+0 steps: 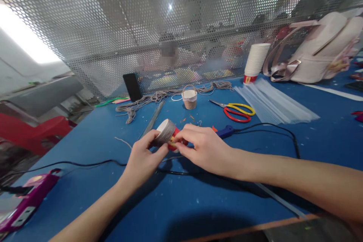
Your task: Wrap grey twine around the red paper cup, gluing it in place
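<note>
A red and white paper cup [166,131], its upper part wrapped in grey cord, lies tilted between my hands above the blue table. My left hand [145,155] is closed round the cup's wrapped part. The fingers of my right hand [201,147] pinch at the cup's red lower end; whether they also hold cord is too small to tell. Just right of the cup, partly behind my right hand, lies a blue tool with a cable [226,132]. A small wrapped basket with a handle [190,99] stands upright behind my hands.
Scissors [236,112], clear plastic strips [276,102], stacked cups [256,62] and a pale backpack [320,51] are at the right. Grey cord [147,100] and a phone [132,87] lie at the back. A purple power strip [30,200] is front left; black cable crosses the blue table [85,189].
</note>
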`<state>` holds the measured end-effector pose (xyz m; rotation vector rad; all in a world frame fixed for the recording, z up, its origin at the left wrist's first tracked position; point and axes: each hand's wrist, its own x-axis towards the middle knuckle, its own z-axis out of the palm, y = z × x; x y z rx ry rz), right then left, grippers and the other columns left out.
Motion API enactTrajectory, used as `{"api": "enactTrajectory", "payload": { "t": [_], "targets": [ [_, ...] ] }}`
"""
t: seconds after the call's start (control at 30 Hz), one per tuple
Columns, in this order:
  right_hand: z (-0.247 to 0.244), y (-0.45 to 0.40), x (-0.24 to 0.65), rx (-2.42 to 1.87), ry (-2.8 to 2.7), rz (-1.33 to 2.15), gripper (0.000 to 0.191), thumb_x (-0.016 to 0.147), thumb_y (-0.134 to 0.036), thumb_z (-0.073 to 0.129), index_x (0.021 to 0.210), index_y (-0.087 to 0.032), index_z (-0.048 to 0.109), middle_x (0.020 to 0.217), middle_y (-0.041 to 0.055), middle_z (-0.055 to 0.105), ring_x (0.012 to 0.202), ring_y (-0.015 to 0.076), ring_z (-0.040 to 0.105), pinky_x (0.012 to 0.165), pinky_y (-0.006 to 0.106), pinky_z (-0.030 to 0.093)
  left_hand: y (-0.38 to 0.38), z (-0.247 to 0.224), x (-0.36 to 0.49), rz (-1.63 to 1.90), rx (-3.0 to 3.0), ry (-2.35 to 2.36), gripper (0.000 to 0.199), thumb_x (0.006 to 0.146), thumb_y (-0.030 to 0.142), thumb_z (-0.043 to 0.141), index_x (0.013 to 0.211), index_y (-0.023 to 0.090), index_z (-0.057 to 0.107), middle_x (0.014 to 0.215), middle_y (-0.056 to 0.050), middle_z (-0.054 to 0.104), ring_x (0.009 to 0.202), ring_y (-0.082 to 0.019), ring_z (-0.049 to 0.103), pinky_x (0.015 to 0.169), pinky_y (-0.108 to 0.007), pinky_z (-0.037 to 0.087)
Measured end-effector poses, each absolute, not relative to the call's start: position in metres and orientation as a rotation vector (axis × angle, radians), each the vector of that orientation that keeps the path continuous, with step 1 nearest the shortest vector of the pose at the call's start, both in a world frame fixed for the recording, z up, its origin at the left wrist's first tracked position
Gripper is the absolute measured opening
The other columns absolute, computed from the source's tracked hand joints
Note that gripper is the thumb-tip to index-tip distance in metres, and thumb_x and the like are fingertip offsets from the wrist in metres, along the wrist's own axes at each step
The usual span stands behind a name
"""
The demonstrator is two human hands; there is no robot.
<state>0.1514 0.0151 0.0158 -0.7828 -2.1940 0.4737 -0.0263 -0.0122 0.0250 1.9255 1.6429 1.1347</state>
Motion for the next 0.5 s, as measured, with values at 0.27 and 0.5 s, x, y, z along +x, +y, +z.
{"api": "enactTrajectory", "payload": {
  "t": [0.27,0.5],
  "targets": [
    [0.0101,0.0236,0.1513,-0.738,-2.199,0.224,0.016,0.090,-0.017,0.052,0.081,-0.013,0.066,0.073,0.0040,0.061,0.066,0.0134,0.054,0.064,0.025,0.040,-0.0102,0.0241,-0.0267,1.038,1.680,1.531,0.011,0.063,0.023,0.059,0.069,0.017,0.065,0.061,0.002,0.060,0.058,-0.014,0.053,0.055,-0.024,0.044],
    [0.0093,0.0245,0.1504,-0.770,-2.152,0.277,0.013,0.087,-0.016,0.054,0.079,-0.014,0.065,0.073,0.0027,0.062,0.066,0.0132,0.055,0.065,0.025,0.040,-0.0109,0.0242,-0.0249,0.989,1.545,1.446,0.015,0.062,0.019,0.058,0.074,0.017,0.066,0.060,0.002,0.058,0.054,-0.011,0.050,0.052,-0.023,0.044]
  ]
}}
